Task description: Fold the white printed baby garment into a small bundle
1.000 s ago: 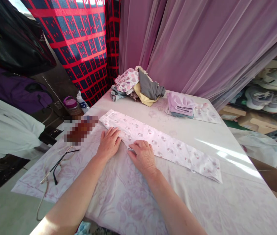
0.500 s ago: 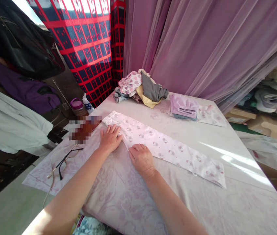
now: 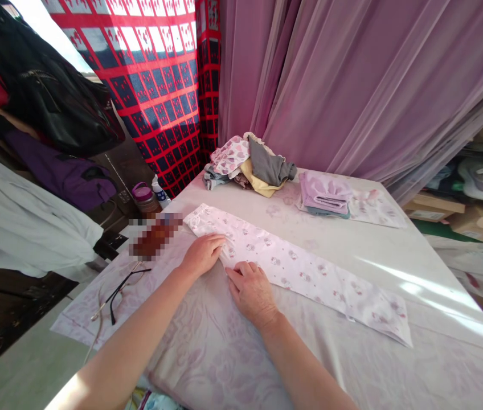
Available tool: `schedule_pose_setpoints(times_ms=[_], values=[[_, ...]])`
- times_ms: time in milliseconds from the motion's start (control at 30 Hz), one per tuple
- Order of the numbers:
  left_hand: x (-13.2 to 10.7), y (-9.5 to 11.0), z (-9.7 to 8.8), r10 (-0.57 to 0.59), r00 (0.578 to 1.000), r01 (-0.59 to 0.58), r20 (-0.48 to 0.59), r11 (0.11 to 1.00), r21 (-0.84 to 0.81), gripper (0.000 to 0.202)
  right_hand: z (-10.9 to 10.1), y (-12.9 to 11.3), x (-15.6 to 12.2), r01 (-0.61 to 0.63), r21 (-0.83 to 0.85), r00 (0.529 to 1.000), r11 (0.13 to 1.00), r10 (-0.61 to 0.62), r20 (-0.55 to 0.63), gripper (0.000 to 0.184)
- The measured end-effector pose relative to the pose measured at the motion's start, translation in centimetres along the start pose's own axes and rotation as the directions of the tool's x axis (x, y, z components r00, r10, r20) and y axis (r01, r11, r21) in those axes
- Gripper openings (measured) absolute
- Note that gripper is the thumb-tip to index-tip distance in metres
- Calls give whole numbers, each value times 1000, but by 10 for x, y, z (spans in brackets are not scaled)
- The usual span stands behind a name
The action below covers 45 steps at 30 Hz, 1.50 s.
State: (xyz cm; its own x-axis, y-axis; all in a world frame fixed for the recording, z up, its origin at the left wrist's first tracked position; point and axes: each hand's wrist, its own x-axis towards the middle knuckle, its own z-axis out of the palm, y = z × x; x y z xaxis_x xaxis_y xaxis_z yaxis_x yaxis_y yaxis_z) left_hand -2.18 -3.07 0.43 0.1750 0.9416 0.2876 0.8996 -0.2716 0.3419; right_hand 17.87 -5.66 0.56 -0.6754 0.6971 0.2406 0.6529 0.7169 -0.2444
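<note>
A pair of pale pink pants (image 3: 310,267) with small cartoon prints lies folded lengthwise into a long strip, slanting across the bed from upper left to lower right. At the crotch corner, just below the waistband, my left hand (image 3: 203,254) has its fingers drawn together and bent over the fabric; the thumb is mostly hidden. My right hand (image 3: 252,290) rests on the near edge of the pants beside it, palm down, thumb apart from the loosely bent fingers. A small gap separates the two hands.
A loose clothes pile (image 3: 254,165) and a folded lilac garment (image 3: 327,191) lie at the bed's (image 3: 438,319) far side. Left are glasses (image 3: 122,290), a blurred-out brown item (image 3: 154,239), a lidded jar (image 3: 144,199) and a bottle (image 3: 160,191). Shoes and boxes (image 3: 433,208) stand right.
My left hand has slid right toward the crotch corner, and its spread fingers have come together. My right hand stays on the near edge. The whole view has shifted slightly.
</note>
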Motion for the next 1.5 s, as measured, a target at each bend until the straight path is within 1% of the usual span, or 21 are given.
schedule_pose_setpoints(times_ms=[133, 233, 333, 400, 433, 500, 567, 633, 733, 800, 867, 933, 1000, 1100, 1167, 1233, 1267, 1333, 1400, 1500], values=[[20, -21, -10, -74, 994, 69, 83, 996, 55, 40, -1, -1, 0, -23, 24, 1000, 999, 22, 22, 20], [27, -37, -12, -104, 987, 100, 121, 994, 44, 43, -1, 0, 0, -33, 36, 999, 999, 32, 35, 21], [29, -48, -14, -146, 982, 144, 120, 989, 24, 49, -1, 0, 0, -37, 47, 999, 998, 35, 41, 21], [31, -51, -15, -179, 978, 178, 110, 984, 21, 52, -2, -1, 0, -34, 51, 998, 998, 32, 46, 22], [33, -51, -16, -192, 974, 190, 117, 981, 26, 52, -2, -1, 0, -34, 51, 998, 998, 31, 48, 21], [39, -49, -17, -231, 959, 223, 164, 973, 66, 50, -2, -1, 0, -34, 48, 998, 998, 31, 49, 21], [46, -44, -17, -275, 936, 254, 221, 960, 120, 47, -2, -1, 1, -36, 46, 998, 998, 34, 45, 21], [52, -37, -15, -308, 917, 275, 252, 948, 158, 48, -2, -1, 1, -36, 47, 999, 998, 34, 39, 21], [56, -27, -9, -369, 895, 316, 252, 921, 226, 61, -1, 0, 1, -26, 44, 999, 999, 25, 29, 19], [53, -25, -5, -402, 875, 331, 270, 903, 273, 73, -1, 0, 1, -22, 41, 999, 999, 21, 25, 18], [48, -29, -3, -393, 871, 315, 294, 907, 280, 81, -1, 1, 1, -23, 42, 999, 999, 22, 29, 18], [43, -36, -3, -355, 888, 281, 291, 922, 267, 84, -2, 1, 1, -23, 45, 999, 999, 21, 35, 18], [41, -44, -3, -321, 907, 251, 271, 931, 264, 82, -2, 1, 1, -18, 48, 999, 999, 16, 35, 18], [42, -49, -6, -317, 916, 245, 246, 928, 282, 73, -1, 1, 2, -7, 48, 1000, 999, 6, 30, 18], [42, -43, -8, -300, 935, 238, 188, 926, 294, 63, -1, 1, 2, -9, 47, 1000, 999, 8, 27, 18], [37, -31, -7, -240, 964, 198, 112, 934, 296, 54, -1, 1, 2, -14, 46, 1000, 999, 13, 23, 18], [32, -23, -6, -196, 976, 163, 91, 944, 288, 51, -1, 1, 2, -15, 46, 1000, 999, 14, 20, 18], [18, -8, 0, -113, 989, 84, 100, 963, 256, 49, -2, 1, 2, -12, 44, 1000, 999, 11, 16, 17], [4, 3, 7, -71, 987, 38, 145, 974, 222, 51, -2, 1, 1, -8, 42, 1000, 999, 8, 13, 16], [-9, 5, 12, -121, 976, 80, 178, 971, 224, 54, -2, 1, 1, -11, 41, 1000, 999, 11, 9, 16]])
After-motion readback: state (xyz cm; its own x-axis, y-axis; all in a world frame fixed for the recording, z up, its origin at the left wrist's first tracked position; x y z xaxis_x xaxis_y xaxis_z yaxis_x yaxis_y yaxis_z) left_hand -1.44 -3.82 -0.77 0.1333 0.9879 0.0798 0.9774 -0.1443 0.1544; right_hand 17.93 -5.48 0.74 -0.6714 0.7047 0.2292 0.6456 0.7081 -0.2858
